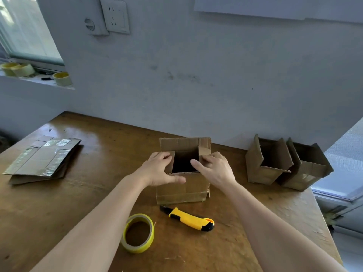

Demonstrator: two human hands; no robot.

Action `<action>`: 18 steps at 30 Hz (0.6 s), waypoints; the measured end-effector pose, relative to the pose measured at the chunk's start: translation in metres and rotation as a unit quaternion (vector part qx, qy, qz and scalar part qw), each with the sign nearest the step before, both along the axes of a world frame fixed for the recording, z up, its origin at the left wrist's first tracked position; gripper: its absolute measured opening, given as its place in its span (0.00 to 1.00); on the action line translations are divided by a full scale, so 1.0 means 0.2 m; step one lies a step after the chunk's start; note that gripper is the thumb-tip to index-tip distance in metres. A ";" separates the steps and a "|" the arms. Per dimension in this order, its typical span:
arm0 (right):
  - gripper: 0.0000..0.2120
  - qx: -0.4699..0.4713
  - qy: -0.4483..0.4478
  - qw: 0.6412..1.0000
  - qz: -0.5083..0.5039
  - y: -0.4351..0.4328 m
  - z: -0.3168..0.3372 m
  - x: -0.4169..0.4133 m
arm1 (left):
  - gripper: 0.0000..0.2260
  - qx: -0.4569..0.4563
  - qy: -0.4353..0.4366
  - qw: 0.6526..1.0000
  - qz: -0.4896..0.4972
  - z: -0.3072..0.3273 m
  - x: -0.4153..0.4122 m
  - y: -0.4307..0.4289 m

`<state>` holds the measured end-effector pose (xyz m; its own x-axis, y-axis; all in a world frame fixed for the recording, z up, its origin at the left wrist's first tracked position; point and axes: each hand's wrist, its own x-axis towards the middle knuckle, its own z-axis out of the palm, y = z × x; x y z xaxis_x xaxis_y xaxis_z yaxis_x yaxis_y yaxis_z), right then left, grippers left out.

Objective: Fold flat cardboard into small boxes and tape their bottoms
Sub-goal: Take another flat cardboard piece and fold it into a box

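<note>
A small cardboard box stands upright in the middle of the wooden table, its top open and dark inside. My left hand grips the box's left side flap, thumb on the front wall. My right hand holds the right side flap, fingers curled over its edge and thumb at the opening. The back flap stands up behind them. A roll of yellow-edged tape lies in front of the box, and a yellow and black utility knife lies beside it.
A stack of flat cardboard with shiny tape strips lies at the left. Two folded boxes lie on their sides at the right, by the wall. Spare tape rolls sit on the window sill.
</note>
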<state>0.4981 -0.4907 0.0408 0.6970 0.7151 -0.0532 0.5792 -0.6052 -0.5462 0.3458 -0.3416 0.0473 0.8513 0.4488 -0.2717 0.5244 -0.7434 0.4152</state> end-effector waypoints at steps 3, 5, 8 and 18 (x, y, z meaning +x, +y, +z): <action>0.49 -0.078 0.003 0.994 0.082 0.01 0.01 0.00 | 0.39 0.022 0.025 0.999 0.003 -0.03 0.00 0.07; 0.44 -0.092 -0.032 0.991 0.093 0.02 -0.01 0.01 | 0.32 -0.010 -0.031 0.999 0.034 -0.05 0.00 0.08; 0.28 -0.066 -0.094 0.990 0.076 0.02 0.00 0.03 | 0.22 -0.060 -0.106 0.990 0.072 -0.06 -0.01 0.09; 0.29 -0.026 -0.070 0.997 0.021 0.02 0.00 0.03 | 0.46 -0.032 -0.211 0.965 0.154 -0.10 0.02 0.09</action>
